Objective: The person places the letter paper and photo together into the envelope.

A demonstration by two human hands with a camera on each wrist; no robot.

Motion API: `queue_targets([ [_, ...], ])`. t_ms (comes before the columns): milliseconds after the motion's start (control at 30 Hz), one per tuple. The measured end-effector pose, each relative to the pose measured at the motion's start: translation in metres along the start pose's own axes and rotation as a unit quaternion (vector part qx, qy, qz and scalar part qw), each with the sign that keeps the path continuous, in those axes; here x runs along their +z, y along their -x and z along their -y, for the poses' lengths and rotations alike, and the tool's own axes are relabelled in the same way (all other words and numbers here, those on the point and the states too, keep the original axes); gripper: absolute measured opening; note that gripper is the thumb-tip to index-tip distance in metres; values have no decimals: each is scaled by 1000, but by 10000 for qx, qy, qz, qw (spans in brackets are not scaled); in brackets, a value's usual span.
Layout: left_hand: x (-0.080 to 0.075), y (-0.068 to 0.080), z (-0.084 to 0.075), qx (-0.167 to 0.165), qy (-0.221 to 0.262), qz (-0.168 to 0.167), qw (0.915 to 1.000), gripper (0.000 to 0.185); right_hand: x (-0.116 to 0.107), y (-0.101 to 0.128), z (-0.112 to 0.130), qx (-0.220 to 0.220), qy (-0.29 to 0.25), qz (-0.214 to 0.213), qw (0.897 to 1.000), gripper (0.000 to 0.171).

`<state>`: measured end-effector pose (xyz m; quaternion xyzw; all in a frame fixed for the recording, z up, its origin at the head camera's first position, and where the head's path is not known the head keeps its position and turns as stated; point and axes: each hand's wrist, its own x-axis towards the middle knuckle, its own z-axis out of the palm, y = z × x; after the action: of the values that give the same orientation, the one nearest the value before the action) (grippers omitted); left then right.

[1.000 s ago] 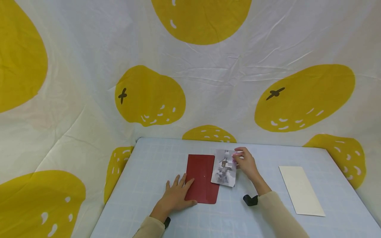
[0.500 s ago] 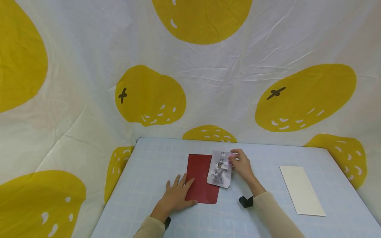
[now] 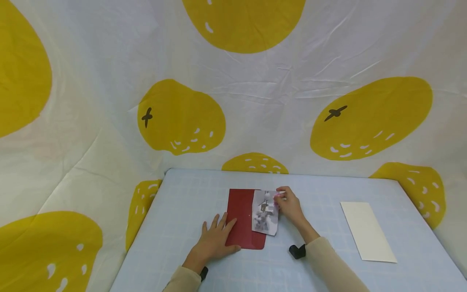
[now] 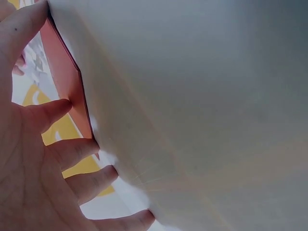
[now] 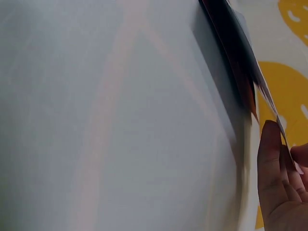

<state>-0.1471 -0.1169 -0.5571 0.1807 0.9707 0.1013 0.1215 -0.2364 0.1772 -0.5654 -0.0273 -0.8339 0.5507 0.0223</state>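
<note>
A dark red envelope point(image 3: 242, 215) lies flat in the middle of the light blue table point(image 3: 182, 202). My left hand point(image 3: 215, 239) rests on its near left corner with the fingers spread flat; the left wrist view shows those fingers point(image 4: 57, 154) beside the red envelope point(image 4: 65, 79). My right hand point(image 3: 288, 205) pinches the right edge of a black-and-white photo point(image 3: 265, 212), which overlaps the envelope's right side. In the right wrist view the photo's thin edge point(image 5: 267, 103) stands just above my fingers point(image 5: 274, 163).
A white envelope point(image 3: 366, 231) lies on the right part of the table. A white cloth with big yellow fruit shapes point(image 3: 182, 117) hangs behind and to the left. Black wrist straps point(image 3: 297, 251) sit at both cuffs.
My right hand has slid the photo leftward, so it now covers more of the red envelope's right side. The left hand has stayed where it was.
</note>
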Motion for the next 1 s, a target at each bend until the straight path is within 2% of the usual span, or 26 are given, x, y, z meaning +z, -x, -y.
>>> queue_targets([
  [433, 3, -2, 0, -71, -82, -18, 9999, 93, 8, 4, -1, 37, -59, 165, 9998, 32],
  [1000, 1, -1, -1, -50, -49, -64, 10000, 95, 9, 7, -1, 143, 141, 80, 9998, 29],
])
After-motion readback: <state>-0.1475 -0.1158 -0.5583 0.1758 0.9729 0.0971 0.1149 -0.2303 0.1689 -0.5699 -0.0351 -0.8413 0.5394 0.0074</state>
